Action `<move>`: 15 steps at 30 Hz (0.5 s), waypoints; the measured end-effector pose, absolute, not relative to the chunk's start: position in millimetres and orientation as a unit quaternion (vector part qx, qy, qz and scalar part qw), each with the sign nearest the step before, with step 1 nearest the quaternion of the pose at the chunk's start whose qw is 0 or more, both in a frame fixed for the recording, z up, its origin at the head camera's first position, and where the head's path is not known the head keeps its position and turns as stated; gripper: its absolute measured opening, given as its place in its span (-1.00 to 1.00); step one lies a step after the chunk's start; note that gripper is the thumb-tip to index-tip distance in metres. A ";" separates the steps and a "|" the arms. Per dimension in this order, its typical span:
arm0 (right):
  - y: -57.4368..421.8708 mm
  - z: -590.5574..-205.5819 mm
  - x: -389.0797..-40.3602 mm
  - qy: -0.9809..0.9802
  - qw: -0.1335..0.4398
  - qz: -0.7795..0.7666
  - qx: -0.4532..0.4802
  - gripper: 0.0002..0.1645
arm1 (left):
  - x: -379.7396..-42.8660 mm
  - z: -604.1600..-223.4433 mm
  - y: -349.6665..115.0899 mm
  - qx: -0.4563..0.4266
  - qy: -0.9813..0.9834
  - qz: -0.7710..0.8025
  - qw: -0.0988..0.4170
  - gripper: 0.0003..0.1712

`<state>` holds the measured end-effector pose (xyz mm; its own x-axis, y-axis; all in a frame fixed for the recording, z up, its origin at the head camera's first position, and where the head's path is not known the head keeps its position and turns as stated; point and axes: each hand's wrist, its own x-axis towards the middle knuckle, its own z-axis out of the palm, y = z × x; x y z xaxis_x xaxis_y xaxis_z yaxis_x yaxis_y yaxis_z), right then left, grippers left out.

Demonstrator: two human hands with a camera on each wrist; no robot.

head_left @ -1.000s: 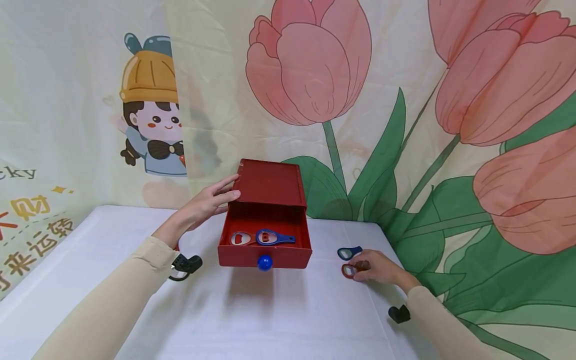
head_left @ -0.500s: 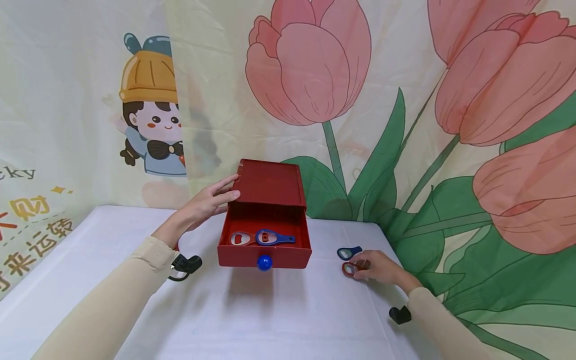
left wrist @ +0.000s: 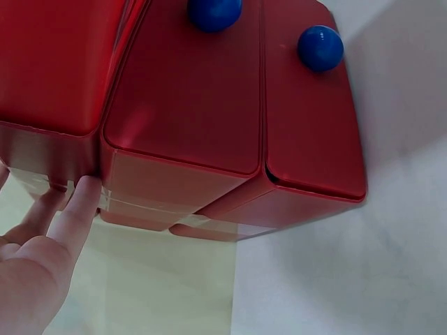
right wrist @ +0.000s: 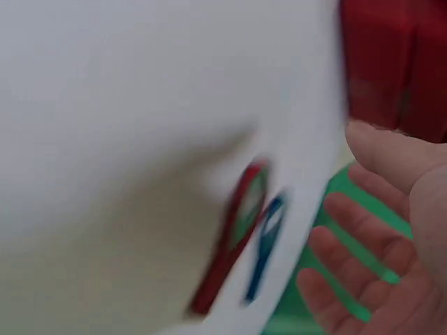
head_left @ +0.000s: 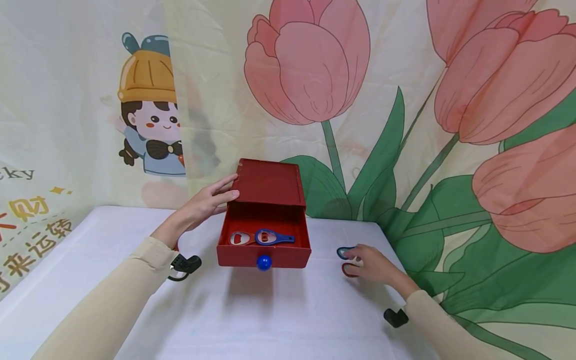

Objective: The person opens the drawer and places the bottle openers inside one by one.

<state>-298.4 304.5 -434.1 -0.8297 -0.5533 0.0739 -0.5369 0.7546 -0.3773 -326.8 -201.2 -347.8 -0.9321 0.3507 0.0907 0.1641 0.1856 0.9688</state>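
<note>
A red drawer box (head_left: 270, 182) stands on the table with its top drawer (head_left: 243, 257) pulled out by a blue knob (head_left: 264, 262). Inside that drawer lie a red bottle opener (head_left: 240, 238) and a blue bottle opener (head_left: 274, 237). My left hand (head_left: 202, 204) rests with extended fingers against the box's left side; in the left wrist view its fingertips touch the red wall. To the right, my right hand (head_left: 371, 265) hovers by a red bottle opener (right wrist: 230, 241) and a blue one (right wrist: 264, 248) on the tabletop. Its fingers are spread and hold nothing.
Two lower drawers with blue knobs (left wrist: 320, 48) are closed under the open one. White cloth (head_left: 288, 320) covers the table. A printed tulip curtain (head_left: 310, 75) hangs right behind it.
My right hand has let go of the red opener on the table. It has opened and shifted slightly up and over the two openers. The left hand stays on the box.
</note>
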 end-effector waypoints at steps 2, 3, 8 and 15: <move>287.5 -424.1 -288.7 0.931 0.016 -0.210 -0.299 -0.60 | -326.7 -347.4 -201.4 0.168 0.766 0.615 0.075 -0.04; 278.7 -419.4 -283.7 0.926 0.015 -0.221 -0.305 -0.61 | -326.7 -347.3 -201.5 0.169 0.766 0.616 0.075 -0.04; 237.9 -401.4 -257.7 0.916 0.061 -0.283 -0.278 -0.56 | -326.6 -347.7 -202.1 0.169 0.765 0.617 0.075 -0.03; 196.6 -385.2 -220.1 0.879 0.195 -0.386 -0.203 -0.42 | -326.7 -348.0 -201.2 0.170 0.763 0.619 0.077 -0.04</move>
